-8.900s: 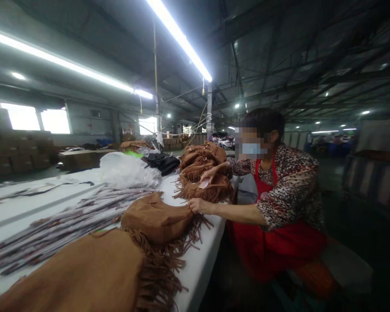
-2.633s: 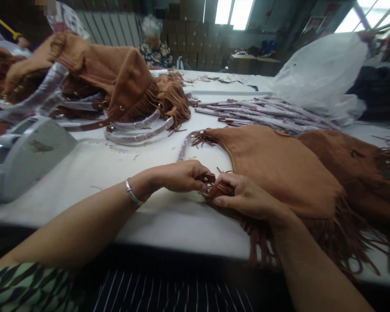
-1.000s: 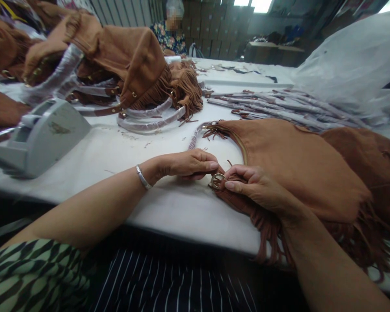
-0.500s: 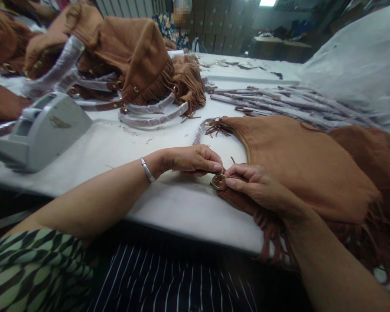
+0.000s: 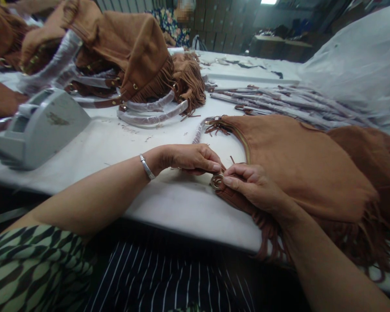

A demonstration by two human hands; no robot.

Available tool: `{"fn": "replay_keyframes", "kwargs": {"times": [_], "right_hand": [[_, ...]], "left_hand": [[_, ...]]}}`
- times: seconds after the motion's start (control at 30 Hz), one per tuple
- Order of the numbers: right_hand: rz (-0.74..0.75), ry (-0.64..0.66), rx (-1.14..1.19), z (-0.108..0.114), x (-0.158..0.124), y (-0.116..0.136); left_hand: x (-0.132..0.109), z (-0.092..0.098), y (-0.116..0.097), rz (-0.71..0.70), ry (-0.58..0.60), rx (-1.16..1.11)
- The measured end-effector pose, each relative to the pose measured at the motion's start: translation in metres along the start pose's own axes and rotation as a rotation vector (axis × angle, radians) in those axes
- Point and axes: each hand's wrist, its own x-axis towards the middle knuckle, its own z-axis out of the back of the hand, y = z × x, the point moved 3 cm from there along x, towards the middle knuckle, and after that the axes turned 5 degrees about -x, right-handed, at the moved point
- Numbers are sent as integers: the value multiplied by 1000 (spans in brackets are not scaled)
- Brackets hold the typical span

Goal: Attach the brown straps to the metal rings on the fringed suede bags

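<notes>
My right hand (image 5: 256, 190) fingers pinch the ring (image 5: 216, 181) on the bag (image 5: 299, 164), my left hand (image 5: 188, 158) fingers are shut beside it, and I think a loose pinch could let it slip.

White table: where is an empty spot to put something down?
Bare white table lies between the grey plastic tape dispenser, the clear-wrapped bag straps and the left hand; a thin strip runs along the near edge. Crowded: the brown fringed suede bag under the right hand, and the heap of brown bags at far left.
</notes>
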Motion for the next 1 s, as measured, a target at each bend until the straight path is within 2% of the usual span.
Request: {"fn": "replay_keyframes", "kwargs": {"times": [0.33, 0.53, 1.0], "right_hand": [[-49, 37, 28, 0, -1, -5], [-63, 39, 78, 1, -1, -2], [-38, -1, 48, -3, -2, -10]], "left_hand": [[-3, 0, 2, -10, 3, 1], [-2, -2, 1, -35, -62, 8], [2, -1, 1, 9, -35, 64]]}}
